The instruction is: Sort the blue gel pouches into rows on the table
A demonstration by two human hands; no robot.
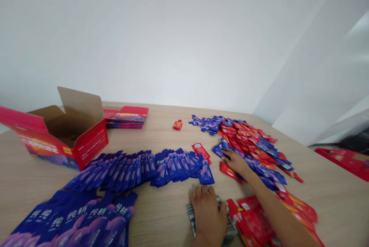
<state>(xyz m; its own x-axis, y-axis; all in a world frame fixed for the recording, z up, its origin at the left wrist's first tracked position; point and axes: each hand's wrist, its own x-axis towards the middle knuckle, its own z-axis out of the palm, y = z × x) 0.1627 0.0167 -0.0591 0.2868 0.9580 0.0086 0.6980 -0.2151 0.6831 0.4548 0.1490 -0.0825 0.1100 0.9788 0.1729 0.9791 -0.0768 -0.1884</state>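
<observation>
My left hand [208,213] lies flat, palm down, on a small stack of silvery sachets [191,216] at the near table edge. My right hand [235,161] reaches forward to the edge of a mixed heap of red and blue sachets [253,143], with its fingertips on a blue sachet [219,151]. A long overlapping row of blue sachets [138,168] runs to the left of both hands. Red sachets [253,222] lie under and beside my right forearm.
An open red cardboard box [62,131] stands at the left. Flattened red boxes [127,118] are stacked behind it. More blue sachets [77,222] fan out at the near left. A lone red sachet [177,125] lies mid-table. The wooden table [161,208] meets a white wall.
</observation>
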